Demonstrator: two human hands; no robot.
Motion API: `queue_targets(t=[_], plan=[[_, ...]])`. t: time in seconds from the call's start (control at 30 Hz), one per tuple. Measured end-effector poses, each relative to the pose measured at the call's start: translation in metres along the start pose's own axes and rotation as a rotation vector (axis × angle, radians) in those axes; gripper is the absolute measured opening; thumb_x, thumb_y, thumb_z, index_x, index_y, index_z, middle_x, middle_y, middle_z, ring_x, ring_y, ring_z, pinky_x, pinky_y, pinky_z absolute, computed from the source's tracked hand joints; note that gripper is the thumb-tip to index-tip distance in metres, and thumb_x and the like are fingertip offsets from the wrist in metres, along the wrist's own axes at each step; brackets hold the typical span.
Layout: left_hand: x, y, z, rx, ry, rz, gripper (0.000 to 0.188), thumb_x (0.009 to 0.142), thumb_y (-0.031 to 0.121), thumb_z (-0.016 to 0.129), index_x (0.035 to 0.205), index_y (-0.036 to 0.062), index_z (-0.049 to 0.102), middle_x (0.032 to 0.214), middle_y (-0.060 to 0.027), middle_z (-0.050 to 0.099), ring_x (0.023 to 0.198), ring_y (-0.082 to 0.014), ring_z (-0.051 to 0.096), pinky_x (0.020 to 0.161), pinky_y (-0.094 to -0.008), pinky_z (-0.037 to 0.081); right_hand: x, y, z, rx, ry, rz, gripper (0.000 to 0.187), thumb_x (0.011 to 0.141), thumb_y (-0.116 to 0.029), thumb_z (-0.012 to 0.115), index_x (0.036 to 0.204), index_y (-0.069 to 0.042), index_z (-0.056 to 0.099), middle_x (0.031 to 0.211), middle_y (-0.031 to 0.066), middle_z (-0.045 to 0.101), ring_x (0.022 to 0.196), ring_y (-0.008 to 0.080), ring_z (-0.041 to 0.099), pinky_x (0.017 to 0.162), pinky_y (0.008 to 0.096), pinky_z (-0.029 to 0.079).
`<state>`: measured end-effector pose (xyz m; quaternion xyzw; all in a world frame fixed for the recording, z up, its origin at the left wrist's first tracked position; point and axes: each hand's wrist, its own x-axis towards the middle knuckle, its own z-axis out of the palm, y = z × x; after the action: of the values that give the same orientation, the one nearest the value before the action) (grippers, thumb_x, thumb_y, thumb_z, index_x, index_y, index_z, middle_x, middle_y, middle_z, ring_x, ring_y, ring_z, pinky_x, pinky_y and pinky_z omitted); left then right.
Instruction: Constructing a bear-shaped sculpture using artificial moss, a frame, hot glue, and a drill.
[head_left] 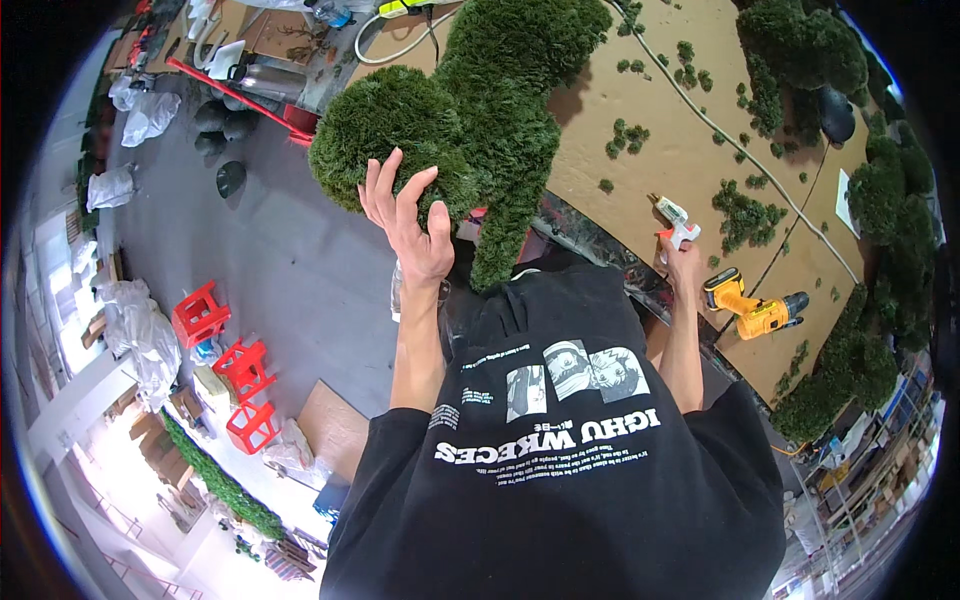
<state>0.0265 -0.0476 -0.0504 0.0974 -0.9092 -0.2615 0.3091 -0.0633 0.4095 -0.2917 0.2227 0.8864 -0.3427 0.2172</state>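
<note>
1. While its grip is loosely spread, the left hand [420, 235] overlaps the round green clump [375, 125] beside the counter [675, 165]; contact I cannot tell.
2. The right hand [685, 266] has its grip closed around a red-and-white gun-shaped tool [679, 228] at the counter's edge.
3. A yellow drill [762, 315] lies nearby.

Left fingers [387, 187] against a green foliage clump [388, 118], right fingers [684, 257] around a glue gun [681, 229].

White lettering [548, 440] on a black shirt [560, 510]
Toward five o'clock, one bold line [520, 444] stands upside down among smaller lines [565, 469], some too small to read.
</note>
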Motion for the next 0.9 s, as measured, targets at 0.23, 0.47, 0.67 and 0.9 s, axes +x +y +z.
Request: queue_targets(t=[0.23, 0.47, 0.67, 0.9], plan=[[-0.001, -0.001, 0.004, -0.034, -0.011, -0.011, 0.039, 0.103, 0.032, 0.047, 0.129, 0.0101, 0.066, 0.156, -0.0140, 0.049, 0.155, -0.0357, 0.028, 0.127, -0.0555, 0.009, -0.001, -0.027, -0.020, 0.734, -0.325, 0.016, 0.026, 0.095, -0.020, 0.069, 0.111, 0.000, 0.064, 0.076, 0.0074, 0.065, 0.066, 0.0169, 0.066, 0.060, 0.0323, 0.055], [-0.003, -0.002, 0.000, -0.022, -0.006, -0.011, 0.039, 0.102, 0.029, 0.046, 0.129, 0.0099, 0.067, 0.156, -0.0140, 0.049, 0.155, -0.0357, 0.028, 0.127, -0.0551, 0.009, -0.120, -0.189, -0.055, 1.238, -0.648, -0.365, 0.038, 0.097, -0.017, 0.061, 0.128, 0.004, 0.057, 0.075, 0.0071, 0.061, 0.055, 0.0156, 0.056, 0.052, 0.0290, 0.044], [-0.002, -0.004, 0.000, -0.015, 0.017, -0.005, 0.040, 0.099, 0.024, 0.045, 0.129, 0.0097, 0.067, 0.156, -0.0138, 0.050, 0.155, -0.0356, 0.029, 0.127, -0.0550, 0.010, -0.188, -0.274, -0.065, 0.892, -0.903, -0.584, 0.036, 0.092, -0.019, 0.069, 0.119, 0.005, 0.065, 0.076, 0.0083, 0.063, 0.052, 0.0139, 0.055, 0.048, 0.0291, 0.043], [-0.001, -0.003, 0.002, -0.011, 0.028, -0.017, 0.039, 0.097, 0.023, 0.046, 0.127, 0.0103, 0.068, 0.155, -0.0138, 0.051, 0.154, -0.0356, 0.031, 0.127, -0.0552, 0.010, -0.213, -0.297, -0.044, 0.447, -0.929, -0.591, 0.015, 0.097, -0.008, 0.066, 0.109, 0.001, 0.069, 0.087, 0.0042, 0.069, 0.062, 0.0072, 0.061, 0.055, 0.0255, 0.048]])
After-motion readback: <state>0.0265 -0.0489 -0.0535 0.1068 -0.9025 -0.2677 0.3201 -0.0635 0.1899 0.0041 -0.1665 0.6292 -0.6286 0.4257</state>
